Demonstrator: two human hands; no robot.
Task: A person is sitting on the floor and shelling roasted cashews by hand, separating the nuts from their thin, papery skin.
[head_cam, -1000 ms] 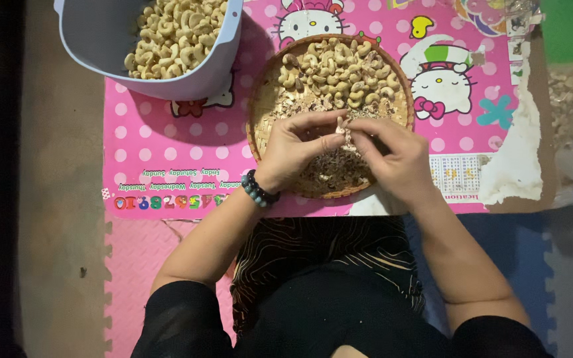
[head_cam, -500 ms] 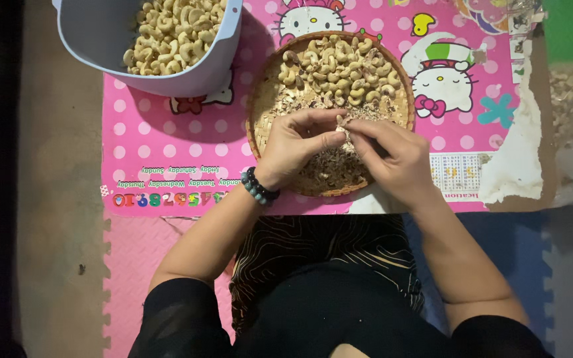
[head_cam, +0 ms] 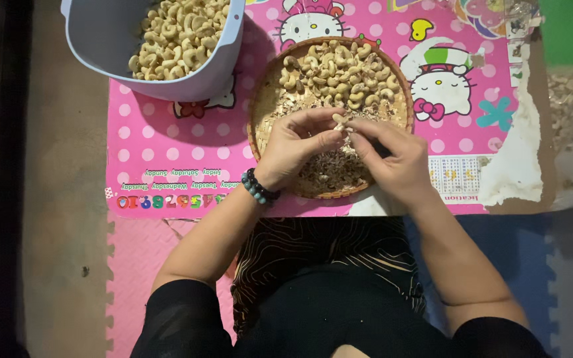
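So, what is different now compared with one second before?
Hardly anything. Both hands, left hand and right hand, still pinch one cashew nut together over the woven tray; the fingers only shifted slightly. The grey tub and pink mat stayed put.

A rough woven tray [head_cam: 258, 132], a smooth matt plastic tub [head_cam: 101, 40] and a glossy, torn mat [head_cam: 167, 132].

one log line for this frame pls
left hand + right hand: pinching one cashew | over woven tray of cashews and skins | peeled cashews in grey tub
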